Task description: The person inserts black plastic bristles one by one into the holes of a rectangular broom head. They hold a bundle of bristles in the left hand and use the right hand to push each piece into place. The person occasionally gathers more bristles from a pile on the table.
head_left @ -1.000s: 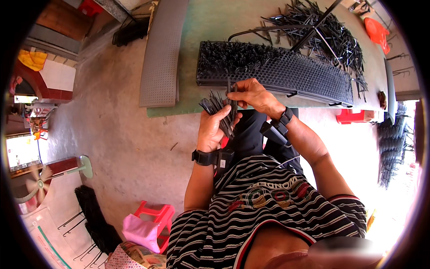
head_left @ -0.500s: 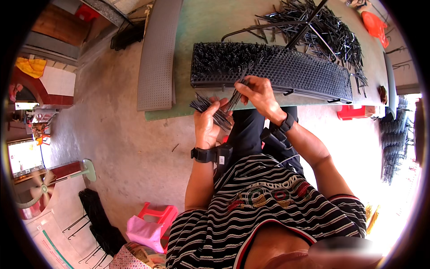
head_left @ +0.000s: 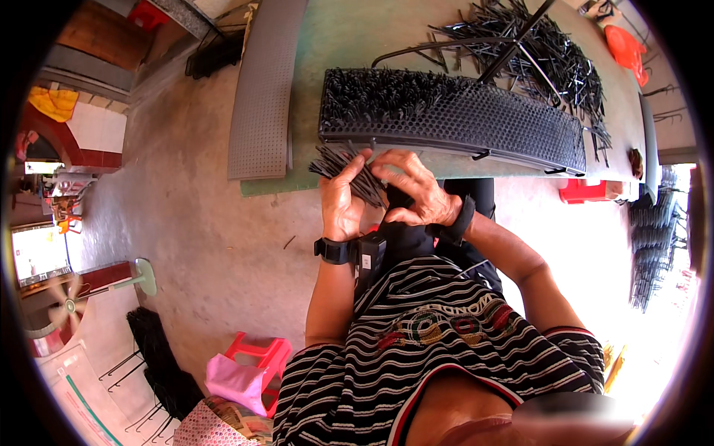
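A bundle of thin black sticks (head_left: 343,168) lies across my left hand (head_left: 343,206), which is closed around it with the thumb on top. Close by on the right is my right hand (head_left: 418,187), its fingers bent but apart, the fingertips at the bundle's edge. I see no stick held in it. Just beyond both hands, a long black rack with honeycomb holes (head_left: 513,132) rests along the table's near edge. Upright black sticks (head_left: 387,93) crowd the holes of its left part, while the right part shows bare holes.
Loose black sticks (head_left: 543,59) are heaped on the green table (head_left: 316,89) behind the rack, below a black metal frame (head_left: 494,67). Grey perforated panels (head_left: 262,111) lie at the table's left. A red stool (head_left: 277,357) stands at lower left, a fan (head_left: 71,305) farther left.
My right hand held a small bunch of sticks near the rack's edge. It has come down and nearer, its fingers spread, the bunch no longer in it. My left hand keeps its bundle.
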The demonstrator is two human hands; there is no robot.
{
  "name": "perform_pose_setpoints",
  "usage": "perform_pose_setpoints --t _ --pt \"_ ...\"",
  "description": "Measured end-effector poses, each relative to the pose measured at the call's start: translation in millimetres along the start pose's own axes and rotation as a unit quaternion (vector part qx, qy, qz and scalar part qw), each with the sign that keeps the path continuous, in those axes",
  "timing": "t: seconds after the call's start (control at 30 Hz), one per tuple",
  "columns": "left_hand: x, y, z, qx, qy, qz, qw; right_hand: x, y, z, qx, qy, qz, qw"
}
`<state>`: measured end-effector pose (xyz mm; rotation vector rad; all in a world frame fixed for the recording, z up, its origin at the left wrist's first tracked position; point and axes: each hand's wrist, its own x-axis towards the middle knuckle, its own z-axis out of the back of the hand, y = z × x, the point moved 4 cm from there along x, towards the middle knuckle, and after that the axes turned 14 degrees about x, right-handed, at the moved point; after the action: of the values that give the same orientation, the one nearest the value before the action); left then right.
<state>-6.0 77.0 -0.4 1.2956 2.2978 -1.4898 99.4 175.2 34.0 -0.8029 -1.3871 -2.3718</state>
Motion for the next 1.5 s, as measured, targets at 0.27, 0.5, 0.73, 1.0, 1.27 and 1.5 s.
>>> perform_pose_setpoints --t 0.27,0.5,0.73,1.0,1.27,1.5 --pt "-7 9 -21 0.000 -0.009 -0.098 0.995 -19 -25 -37 0.159 -0.219 -0.170 0.948" --pt "-2 27 -7 0.003 0.045 -0.024 0.999 -10 -23 -21 0.173 -0.203 -0.167 0.949" --pt "-9 20 -3 0.087 0.055 0.024 0.994 6 -50 11 0.127 -0.100 -0.407 0.899" --pt "-3 16 12 0.080 -0.010 0.014 0.997 34 -30 33 0.148 -0.303 -0.272 0.901" --pt "-1 11 25 0.090 -0.027 0.008 0.996 62 -36 23 0.050 -0.298 -0.168 0.938" --pt "-3 7 30 0.079 -0.038 -0.005 0.996 69 -45 14 -0.021 -0.223 -0.161 0.961"
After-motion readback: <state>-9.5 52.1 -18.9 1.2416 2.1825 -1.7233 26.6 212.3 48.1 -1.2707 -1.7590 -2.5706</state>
